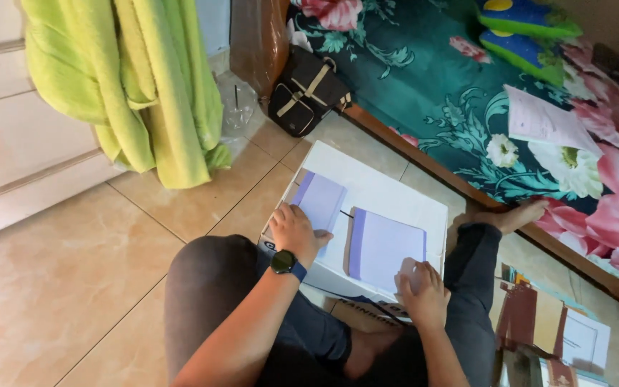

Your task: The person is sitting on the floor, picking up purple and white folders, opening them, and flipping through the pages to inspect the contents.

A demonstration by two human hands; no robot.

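Note:
A white box (pixel 402 197) stands on the tiled floor in front of my crossed legs. On its top lie two pale purple notebooks, one on the left (pixel 322 201) and a larger one on the right (pixel 387 247). My left hand (pixel 294 231), with a dark watch on the wrist, rests flat on the near edge of the left notebook. My right hand (pixel 422 290) presses on the near right corner of the right notebook. Neither hand lifts anything.
A floral teal mattress (pixel 467 100) with a pink sheet of paper (pixel 546 122) lies on the right. A black bag (pixel 306 89) leans at its corner. Green towels (pixel 137 86) hang at the left. Papers (pixel 560 330) lie on the floor by my right knee.

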